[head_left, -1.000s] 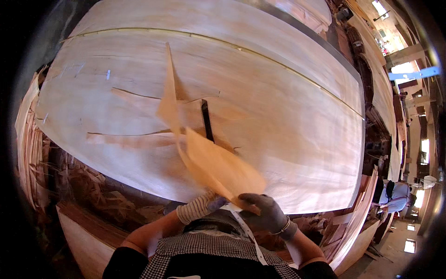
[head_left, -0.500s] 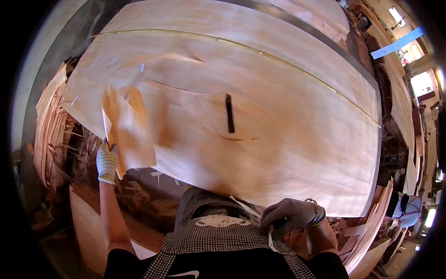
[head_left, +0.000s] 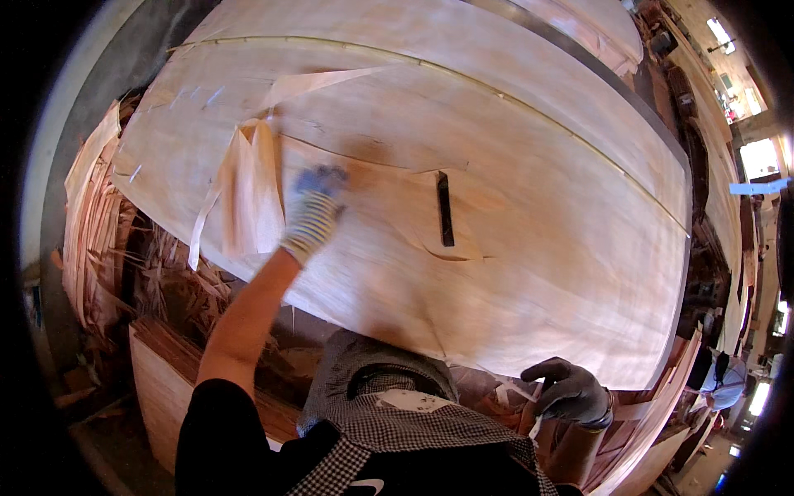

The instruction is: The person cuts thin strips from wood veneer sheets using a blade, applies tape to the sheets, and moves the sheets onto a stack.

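A large sheet of pale wood veneer [head_left: 546,273] spreads in front of me. My left hand [head_left: 314,207], in a striped glove with blue-grey fingers, is over its left half. Motion smears its fingers. Just left of it, a folded loose veneer piece [head_left: 252,190] lies on the sheet, its narrow strip hanging over the near edge. My right hand [head_left: 571,395], in a dark grey glove, is curled by the near right edge with a thin white strip [head_left: 535,428] at its fingers. A flat black bar [head_left: 446,209] lies on the sheet beside a torn, lifted patch.
A long thin yellowish rod [head_left: 430,64] crosses the sheet's far side. Stacked veneer scraps [head_left: 95,223] stand at the left, and a board stack [head_left: 165,397] is below them. More veneer sheets [head_left: 662,413] lean at the right. A person [head_left: 728,380] is at the far right.
My left hand has let go of the veneer piece and moved right, over the sheet. The piece now rests further onto the sheet. My right hand has shifted right. The view has turned slightly.
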Motion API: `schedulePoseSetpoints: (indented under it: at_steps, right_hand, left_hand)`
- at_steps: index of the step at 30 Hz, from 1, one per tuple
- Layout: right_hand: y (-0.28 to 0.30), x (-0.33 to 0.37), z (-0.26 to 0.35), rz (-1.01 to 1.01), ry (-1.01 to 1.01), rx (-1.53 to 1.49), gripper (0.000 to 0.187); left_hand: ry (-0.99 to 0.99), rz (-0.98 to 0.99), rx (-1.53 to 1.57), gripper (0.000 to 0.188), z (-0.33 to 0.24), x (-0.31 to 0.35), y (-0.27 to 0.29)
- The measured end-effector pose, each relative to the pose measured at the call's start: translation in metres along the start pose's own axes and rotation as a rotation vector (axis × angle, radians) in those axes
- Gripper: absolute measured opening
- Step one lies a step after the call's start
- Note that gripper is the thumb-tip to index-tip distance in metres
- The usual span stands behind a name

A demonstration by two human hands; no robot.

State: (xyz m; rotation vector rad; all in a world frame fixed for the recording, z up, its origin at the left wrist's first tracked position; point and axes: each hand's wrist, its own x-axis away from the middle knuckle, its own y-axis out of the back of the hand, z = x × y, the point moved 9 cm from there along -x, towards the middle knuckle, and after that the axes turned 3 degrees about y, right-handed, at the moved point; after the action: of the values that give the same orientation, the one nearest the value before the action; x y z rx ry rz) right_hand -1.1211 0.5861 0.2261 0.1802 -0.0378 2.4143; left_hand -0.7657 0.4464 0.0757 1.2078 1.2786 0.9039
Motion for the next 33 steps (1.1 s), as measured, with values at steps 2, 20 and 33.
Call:
schedulePoseSetpoints:
  at_steps: [2,20,33]
  right_hand:
    - [0.008,0.007,-0.022,-0.118,-0.043,-0.221,0.017]
    - [0.173,-0.110,-0.243,-1.179,-0.336,-0.219,0.016]
    - [0.193,-0.067,-0.259,-0.984,-0.587,0.265,0.013]
  left_hand:
    - [-0.224,0.030,0.100,0.052,-0.057,0.002,-0.040]
    - [-0.403,0.022,0.348,0.042,-0.222,-0.076,-0.084]
    - [-0.704,0.247,0.320,0.043,-0.288,-0.092,-0.127]
